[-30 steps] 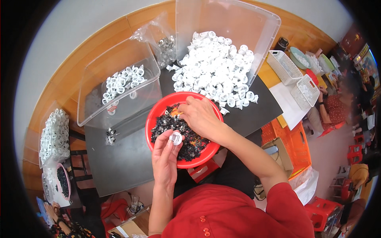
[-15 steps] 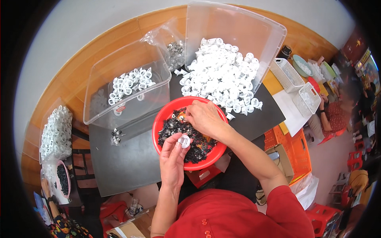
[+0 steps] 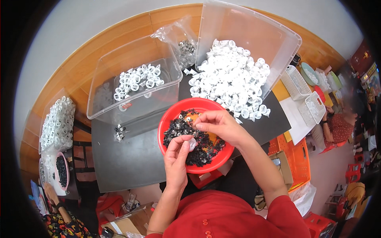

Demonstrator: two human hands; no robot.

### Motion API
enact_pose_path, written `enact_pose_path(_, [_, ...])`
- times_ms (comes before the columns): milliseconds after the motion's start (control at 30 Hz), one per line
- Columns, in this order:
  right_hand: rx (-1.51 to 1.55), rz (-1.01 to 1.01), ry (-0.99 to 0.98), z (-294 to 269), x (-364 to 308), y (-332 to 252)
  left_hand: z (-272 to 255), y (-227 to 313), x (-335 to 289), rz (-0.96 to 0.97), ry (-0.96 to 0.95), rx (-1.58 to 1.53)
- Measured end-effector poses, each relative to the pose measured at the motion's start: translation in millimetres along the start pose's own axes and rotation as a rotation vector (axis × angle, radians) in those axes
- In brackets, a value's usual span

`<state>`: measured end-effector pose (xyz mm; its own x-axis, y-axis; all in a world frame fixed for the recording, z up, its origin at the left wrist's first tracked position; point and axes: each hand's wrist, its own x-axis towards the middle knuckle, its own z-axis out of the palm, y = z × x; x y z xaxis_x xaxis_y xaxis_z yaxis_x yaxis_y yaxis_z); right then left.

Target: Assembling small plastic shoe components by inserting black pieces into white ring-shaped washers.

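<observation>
My left hand [image 3: 177, 158] grips a small white round plastic piece [image 3: 192, 144] between thumb and fingertips, over the near left part of a red bowl [image 3: 161, 137]. Inside the bowl lies a heap of small black parts [image 3: 178, 130] mixed with shiny metal bits. My right hand [image 3: 220, 126] is above the bowl's right side, thumb and index finger pinched together; what they hold, if anything, is too small to make out. Beyond the bowl rises a big pile of white plastic pieces [image 3: 234, 79], spilling from a clear bin [image 3: 274, 43] tipped on its side.
A clear tub [image 3: 95, 107] with several white pieces stands left on the dark table [image 3: 131, 158]. Behind it is a plastic bag [image 3: 186, 53] of metal parts. An orange crate [image 3: 301, 166] sits at right. Other people's arms [image 3: 59, 208] show at both sides.
My right hand has drawn back from the parts, its fingertips now pinched. My left hand has turned the white piece and brought it nearer the right. The whole view has shifted slightly.
</observation>
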<state>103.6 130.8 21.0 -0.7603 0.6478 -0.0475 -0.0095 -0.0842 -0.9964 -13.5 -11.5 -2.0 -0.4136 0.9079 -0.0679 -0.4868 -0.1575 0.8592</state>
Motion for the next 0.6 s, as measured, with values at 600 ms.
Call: enact_pose_path(600, [-0.231, -0.256, 0.19, 25, -34, -9, 8, 0, 8, -0.087, 0.018, -0.054])
